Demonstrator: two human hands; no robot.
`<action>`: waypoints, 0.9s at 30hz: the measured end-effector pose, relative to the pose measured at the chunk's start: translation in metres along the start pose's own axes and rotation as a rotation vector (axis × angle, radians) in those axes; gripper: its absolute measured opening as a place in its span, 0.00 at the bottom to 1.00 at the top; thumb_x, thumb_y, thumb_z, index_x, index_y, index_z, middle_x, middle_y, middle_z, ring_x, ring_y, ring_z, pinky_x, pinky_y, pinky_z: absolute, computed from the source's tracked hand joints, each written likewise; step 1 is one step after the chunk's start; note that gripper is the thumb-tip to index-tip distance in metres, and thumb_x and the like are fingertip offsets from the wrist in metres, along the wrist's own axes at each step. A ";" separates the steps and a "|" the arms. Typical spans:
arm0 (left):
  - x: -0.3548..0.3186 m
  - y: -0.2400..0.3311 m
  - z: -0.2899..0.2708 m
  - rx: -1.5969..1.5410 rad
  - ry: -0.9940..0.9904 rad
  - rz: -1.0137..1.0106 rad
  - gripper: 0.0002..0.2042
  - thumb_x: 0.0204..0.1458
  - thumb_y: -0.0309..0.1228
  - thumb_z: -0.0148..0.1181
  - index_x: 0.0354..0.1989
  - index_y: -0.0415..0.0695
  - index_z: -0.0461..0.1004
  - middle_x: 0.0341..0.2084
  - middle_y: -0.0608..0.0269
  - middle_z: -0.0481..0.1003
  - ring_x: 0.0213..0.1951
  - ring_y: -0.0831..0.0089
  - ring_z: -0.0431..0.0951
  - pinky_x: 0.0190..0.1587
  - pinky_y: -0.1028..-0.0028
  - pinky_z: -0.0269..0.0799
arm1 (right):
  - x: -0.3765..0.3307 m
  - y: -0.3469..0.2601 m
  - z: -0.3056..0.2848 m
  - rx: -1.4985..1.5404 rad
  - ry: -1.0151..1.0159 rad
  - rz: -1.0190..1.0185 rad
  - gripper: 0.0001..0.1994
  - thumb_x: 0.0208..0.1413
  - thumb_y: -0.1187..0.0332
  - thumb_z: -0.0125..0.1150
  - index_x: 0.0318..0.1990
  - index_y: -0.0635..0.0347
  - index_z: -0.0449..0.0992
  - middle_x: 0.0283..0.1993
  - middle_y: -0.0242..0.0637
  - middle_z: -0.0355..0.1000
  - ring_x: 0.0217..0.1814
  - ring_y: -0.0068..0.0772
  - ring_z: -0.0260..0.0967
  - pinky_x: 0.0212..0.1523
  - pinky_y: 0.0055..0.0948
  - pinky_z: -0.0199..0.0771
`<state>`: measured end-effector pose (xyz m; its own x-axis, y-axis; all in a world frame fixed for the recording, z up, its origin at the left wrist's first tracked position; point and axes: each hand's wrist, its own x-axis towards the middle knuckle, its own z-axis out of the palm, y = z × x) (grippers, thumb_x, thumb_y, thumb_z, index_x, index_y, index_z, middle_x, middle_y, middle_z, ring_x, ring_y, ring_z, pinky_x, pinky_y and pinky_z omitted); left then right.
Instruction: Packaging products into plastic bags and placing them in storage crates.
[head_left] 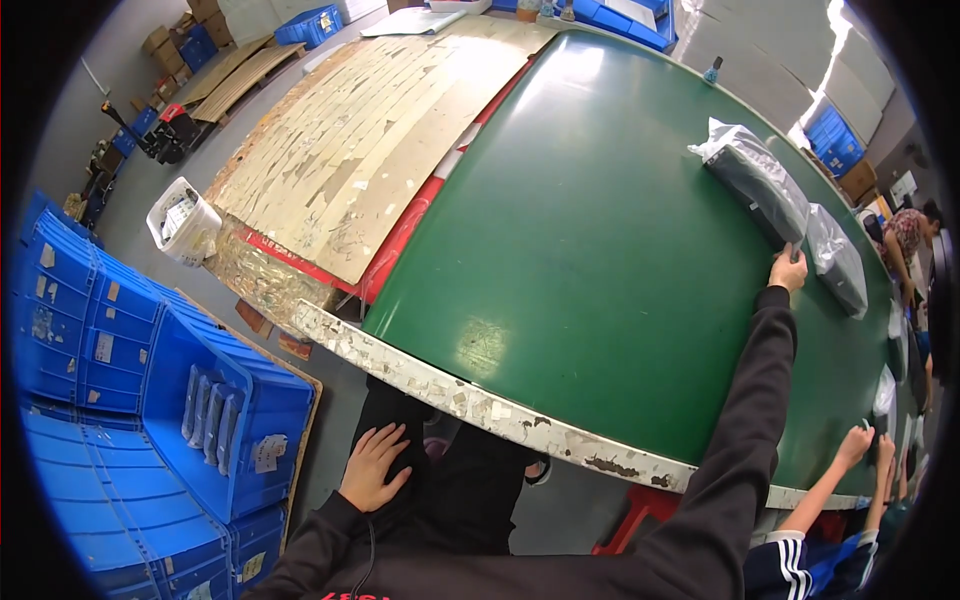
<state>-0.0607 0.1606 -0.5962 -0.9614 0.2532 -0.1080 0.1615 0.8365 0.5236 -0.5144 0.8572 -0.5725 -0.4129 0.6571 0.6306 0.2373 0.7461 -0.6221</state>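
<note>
1. Left hand [372,466] lies flat, fingers spread, holding nothing, on the person's dark-clothed lap below the chipped edge of the green belt table [600,260].
2. Right hand [789,270], arm stretched far out, touches the near end of a long dark package in clear plastic wrap [757,180]; whether the fingers grip it cannot be told.
3. Judged step: reaching for the package; drawing it nearer calls for a firm hold.

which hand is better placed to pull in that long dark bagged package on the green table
Right. The right hand already touches the near end of the bagged package, arm stretched out. The left hand rests flat on the person's lap.
</note>
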 end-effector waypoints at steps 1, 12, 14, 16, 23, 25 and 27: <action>0.000 0.000 0.001 -0.011 0.001 -0.003 0.23 0.52 0.39 0.58 0.54 0.39 0.71 0.63 0.51 0.64 0.67 0.55 0.58 0.69 0.56 0.47 | 0.003 0.000 0.000 -0.062 0.044 -0.042 0.17 0.56 0.56 0.60 0.40 0.63 0.81 0.25 0.46 0.78 0.30 0.44 0.78 0.35 0.39 0.74; 0.008 -0.014 0.004 -0.033 0.056 0.030 0.23 0.50 0.38 0.58 0.53 0.39 0.72 0.62 0.52 0.65 0.66 0.56 0.59 0.69 0.56 0.48 | -0.069 -0.141 -0.059 -0.482 -0.406 -0.623 0.12 0.55 0.67 0.50 0.24 0.63 0.77 0.26 0.52 0.76 0.34 0.57 0.77 0.38 0.53 0.78; 0.003 -0.014 0.006 -0.050 0.065 0.026 0.23 0.50 0.38 0.58 0.53 0.39 0.72 0.62 0.52 0.65 0.66 0.56 0.59 0.69 0.56 0.48 | -0.114 -0.183 -0.080 -0.369 -0.470 -0.734 0.14 0.56 0.66 0.50 0.22 0.62 0.75 0.25 0.51 0.75 0.32 0.56 0.76 0.35 0.51 0.78; 0.002 -0.016 0.005 -0.076 0.071 0.053 0.22 0.50 0.36 0.58 0.53 0.39 0.72 0.62 0.52 0.65 0.67 0.56 0.59 0.69 0.56 0.48 | -0.159 -0.214 -0.107 -0.217 -0.497 -0.785 0.15 0.57 0.65 0.51 0.22 0.63 0.74 0.25 0.51 0.74 0.29 0.54 0.75 0.31 0.50 0.76; -0.009 -0.030 0.007 -0.148 0.115 0.104 0.21 0.50 0.33 0.58 0.52 0.39 0.72 0.61 0.52 0.66 0.66 0.56 0.60 0.69 0.57 0.48 | -0.281 -0.343 -0.286 0.455 -0.915 -0.405 0.11 0.59 0.70 0.58 0.29 0.69 0.78 0.16 0.35 0.71 0.15 0.24 0.66 0.19 0.23 0.60; -0.014 -0.034 0.006 -0.152 0.158 0.112 0.20 0.50 0.31 0.58 0.52 0.38 0.72 0.61 0.52 0.67 0.66 0.56 0.60 0.69 0.57 0.48 | -0.286 -0.369 -0.343 0.538 -0.945 -0.317 0.14 0.61 0.68 0.58 0.26 0.69 0.78 0.16 0.28 0.69 0.16 0.16 0.62 0.18 0.18 0.54; -0.018 -0.038 0.008 -0.190 0.184 0.114 0.20 0.50 0.30 0.58 0.53 0.38 0.71 0.60 0.52 0.67 0.65 0.55 0.61 0.69 0.57 0.49 | -0.282 -0.377 -0.385 0.608 -0.948 -0.191 0.13 0.63 0.70 0.56 0.26 0.67 0.77 0.16 0.27 0.65 0.14 0.15 0.56 0.17 0.19 0.49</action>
<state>-0.0474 0.1283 -0.6206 -0.9666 0.2332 0.1065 0.2425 0.6975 0.6743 -0.1485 0.4316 -0.3370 -0.9555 0.0004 0.2949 -0.2586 0.4801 -0.8382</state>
